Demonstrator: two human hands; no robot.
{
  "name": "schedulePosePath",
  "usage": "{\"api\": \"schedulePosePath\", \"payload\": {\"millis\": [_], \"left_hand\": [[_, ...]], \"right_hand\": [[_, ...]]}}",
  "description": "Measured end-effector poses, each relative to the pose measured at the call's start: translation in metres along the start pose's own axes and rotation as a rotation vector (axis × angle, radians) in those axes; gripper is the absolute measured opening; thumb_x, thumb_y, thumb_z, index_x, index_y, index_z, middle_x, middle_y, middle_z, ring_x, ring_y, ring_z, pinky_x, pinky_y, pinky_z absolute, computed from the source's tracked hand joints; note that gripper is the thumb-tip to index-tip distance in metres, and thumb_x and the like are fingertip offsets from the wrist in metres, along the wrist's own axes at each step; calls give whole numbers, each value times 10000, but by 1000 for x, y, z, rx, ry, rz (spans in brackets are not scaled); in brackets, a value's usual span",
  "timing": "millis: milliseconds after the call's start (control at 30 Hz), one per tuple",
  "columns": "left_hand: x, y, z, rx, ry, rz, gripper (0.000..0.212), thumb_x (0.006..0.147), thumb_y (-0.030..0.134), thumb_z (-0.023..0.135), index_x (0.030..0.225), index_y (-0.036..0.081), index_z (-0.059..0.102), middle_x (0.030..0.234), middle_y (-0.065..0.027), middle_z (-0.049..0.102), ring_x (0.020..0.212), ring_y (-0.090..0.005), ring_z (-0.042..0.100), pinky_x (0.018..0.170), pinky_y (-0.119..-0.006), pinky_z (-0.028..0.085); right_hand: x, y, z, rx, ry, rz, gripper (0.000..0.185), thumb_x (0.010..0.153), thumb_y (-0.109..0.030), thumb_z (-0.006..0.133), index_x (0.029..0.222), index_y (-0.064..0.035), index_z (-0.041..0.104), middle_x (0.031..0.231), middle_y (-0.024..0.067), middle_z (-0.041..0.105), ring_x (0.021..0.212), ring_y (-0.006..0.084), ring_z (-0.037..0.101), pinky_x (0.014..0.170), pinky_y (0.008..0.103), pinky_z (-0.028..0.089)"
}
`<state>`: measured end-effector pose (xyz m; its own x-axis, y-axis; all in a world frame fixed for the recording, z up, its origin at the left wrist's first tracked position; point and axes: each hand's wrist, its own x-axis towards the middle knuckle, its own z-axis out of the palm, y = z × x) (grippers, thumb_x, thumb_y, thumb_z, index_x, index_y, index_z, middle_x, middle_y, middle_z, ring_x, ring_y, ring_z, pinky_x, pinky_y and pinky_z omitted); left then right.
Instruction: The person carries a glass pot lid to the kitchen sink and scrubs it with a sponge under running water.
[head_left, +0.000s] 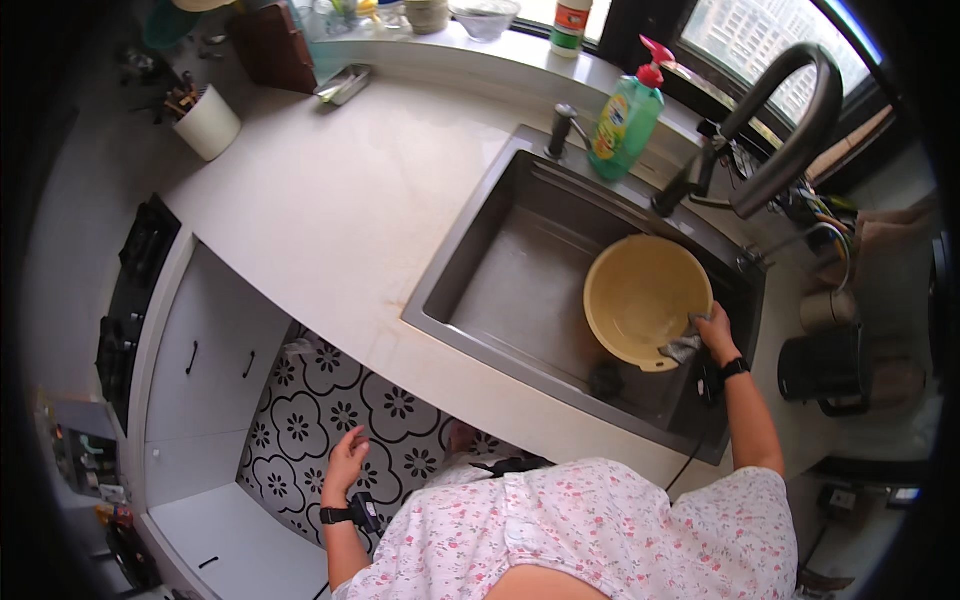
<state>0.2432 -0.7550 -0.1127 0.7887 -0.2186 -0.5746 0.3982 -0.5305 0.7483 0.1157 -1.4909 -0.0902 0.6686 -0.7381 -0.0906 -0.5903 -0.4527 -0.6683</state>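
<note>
My right hand (716, 334) is at the near right rim of a yellow plastic basin (637, 292), gripping a grey cloth (684, 343) that hangs over the basin's edge. The basin sits over the right part of a dark grey sink (517, 270) and appears empty. Over the patterned floor, away from the counter, my left hand (347, 457) hangs with its fingers loosely bent and nothing in them. Each wrist wears a black strap with a small device.
A curved black faucet (787, 112) arches over the sink's far side. Behind the sink stand a green soap bottle (626, 124) and a dispenser pump (560, 131). To the right is a black kettle (821, 367). A white utensil holder (208, 124) stands on the left of the counter.
</note>
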Motion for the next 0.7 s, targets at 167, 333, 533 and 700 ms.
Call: {"api": "schedulePosePath", "payload": {"millis": [167,333,533,700], "left_hand": [[-3,17,-1,83,52,45,442,899,132,577,1322,58,473,1184,-155,604,1090,-238,587,887,-335,475],[0,12,-3,91,66,136,419,889,182,581,1283,65,503,1138,-165,627,1050,-283,609,861,-357,485],[-18,6,6,202,155,103,436,898,195,575,1313,96,484,1130,-139,613,1000,-286,595,826,-368,474],[-51,-13,14,149,280,97,417,874,207,597,1263,78,524,1003,-133,642,917,-300,612,787,-392,483]], "right_hand": [[16,27,34,178,-62,30,404,725,24,546,1128,22,552,1012,95,642,948,216,612,835,314,464],[27,31,60,430,-358,-6,454,736,49,486,1188,36,526,1090,108,621,952,224,618,827,323,489],[35,-14,105,95,-561,69,411,947,-210,500,1291,10,454,1122,180,577,774,298,592,591,392,519],[7,-87,113,144,-608,164,411,955,-231,447,1301,-8,451,1114,161,592,715,299,595,508,397,519]]}}
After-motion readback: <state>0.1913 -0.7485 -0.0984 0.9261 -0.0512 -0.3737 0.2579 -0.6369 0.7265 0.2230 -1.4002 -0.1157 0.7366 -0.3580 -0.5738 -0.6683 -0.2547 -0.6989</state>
